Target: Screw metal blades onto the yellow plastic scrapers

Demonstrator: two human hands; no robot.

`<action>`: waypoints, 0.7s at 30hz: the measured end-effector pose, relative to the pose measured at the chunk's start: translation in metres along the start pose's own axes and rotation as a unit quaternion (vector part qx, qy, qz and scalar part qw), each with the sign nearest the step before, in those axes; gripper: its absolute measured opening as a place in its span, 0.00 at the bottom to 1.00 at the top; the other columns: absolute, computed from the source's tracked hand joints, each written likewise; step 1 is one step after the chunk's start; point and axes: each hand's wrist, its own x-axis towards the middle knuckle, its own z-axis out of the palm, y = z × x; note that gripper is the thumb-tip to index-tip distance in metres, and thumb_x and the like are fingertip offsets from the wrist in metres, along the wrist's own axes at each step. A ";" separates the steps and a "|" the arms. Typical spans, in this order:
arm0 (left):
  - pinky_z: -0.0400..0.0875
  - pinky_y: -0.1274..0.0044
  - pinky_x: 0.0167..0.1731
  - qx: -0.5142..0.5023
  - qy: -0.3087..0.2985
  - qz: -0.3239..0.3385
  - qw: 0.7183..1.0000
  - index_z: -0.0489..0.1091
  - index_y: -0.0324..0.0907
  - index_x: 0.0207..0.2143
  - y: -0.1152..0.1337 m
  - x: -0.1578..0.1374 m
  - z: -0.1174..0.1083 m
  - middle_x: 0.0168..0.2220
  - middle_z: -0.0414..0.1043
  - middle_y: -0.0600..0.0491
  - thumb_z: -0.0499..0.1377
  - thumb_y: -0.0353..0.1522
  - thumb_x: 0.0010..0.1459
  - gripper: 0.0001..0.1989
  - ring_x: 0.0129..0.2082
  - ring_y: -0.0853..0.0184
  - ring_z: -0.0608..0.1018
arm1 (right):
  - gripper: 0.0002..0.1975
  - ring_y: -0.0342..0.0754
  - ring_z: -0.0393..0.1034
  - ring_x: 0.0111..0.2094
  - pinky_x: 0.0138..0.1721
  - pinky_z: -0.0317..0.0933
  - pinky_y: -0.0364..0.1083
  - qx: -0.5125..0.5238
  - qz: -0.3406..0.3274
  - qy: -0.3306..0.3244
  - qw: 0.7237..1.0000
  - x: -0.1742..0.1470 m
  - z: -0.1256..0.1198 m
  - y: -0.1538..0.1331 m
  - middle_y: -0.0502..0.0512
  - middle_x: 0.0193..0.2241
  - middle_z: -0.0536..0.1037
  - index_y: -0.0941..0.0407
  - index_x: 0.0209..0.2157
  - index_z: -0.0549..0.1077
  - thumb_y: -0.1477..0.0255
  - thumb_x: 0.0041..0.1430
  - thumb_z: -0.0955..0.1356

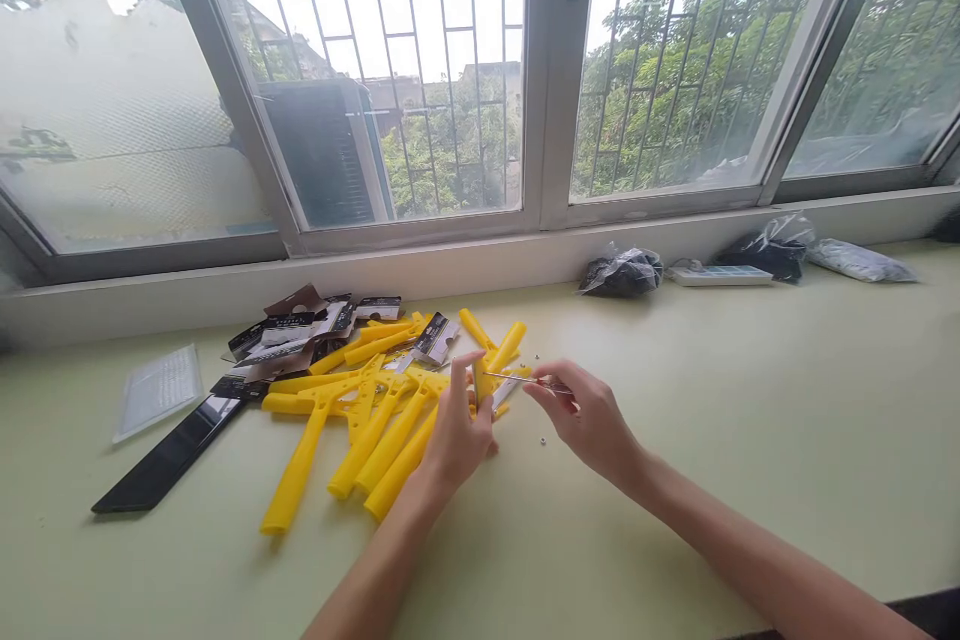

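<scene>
My left hand (459, 425) is closed round a yellow plastic scraper part (484, 382), held upright above the table; most of it hides behind the fingers. In my right hand (589, 415) is a thin screwdriver (514, 377), gripped by its handle. Its metal shaft points left, and the tip reaches the yellow part. Several yellow plastic handles (300, 470) lie in a pile to the left of my left hand. Small metal nuts or screws (543, 441) are scattered on the table near my right hand.
Crumpled black-and-white packaging cards (300, 335) lie behind the pile. A long black strip (169, 455) and a clear plastic case (159, 392) are at the left. Along the windowsill sit bagged dark items (621, 273), a pale box (721, 275) and a white packet (862, 261).
</scene>
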 end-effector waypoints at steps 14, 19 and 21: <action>0.72 0.82 0.13 0.016 -0.001 0.010 1.000 0.57 0.55 0.60 -0.002 -0.001 0.002 0.36 0.63 0.57 0.55 0.32 0.63 0.24 0.22 0.73 0.72 | 0.15 0.42 0.57 0.21 0.24 0.55 0.43 0.027 0.072 -0.023 0.997 0.002 -0.004 -0.003 0.47 0.23 0.67 0.54 0.36 0.72 0.57 0.68 0.65; 0.71 0.82 0.13 0.018 -0.006 0.004 1.000 0.57 0.55 0.59 0.000 -0.001 0.000 0.39 0.64 0.56 0.55 0.31 0.63 0.24 0.20 0.76 0.70 | 0.19 0.42 0.55 0.22 0.25 0.53 0.43 0.022 0.075 -0.038 0.996 0.000 -0.001 0.002 0.46 0.20 0.63 0.54 0.27 0.68 0.58 0.70 0.63; 0.71 0.83 0.13 0.014 -0.008 -0.002 1.000 0.57 0.55 0.60 0.001 -0.001 -0.001 0.39 0.64 0.56 0.55 0.31 0.63 0.24 0.20 0.76 0.70 | 0.15 0.44 0.61 0.27 0.28 0.58 0.43 0.031 0.032 -0.016 0.999 0.000 -0.001 0.001 0.50 0.27 0.69 0.54 0.32 0.69 0.60 0.70 0.64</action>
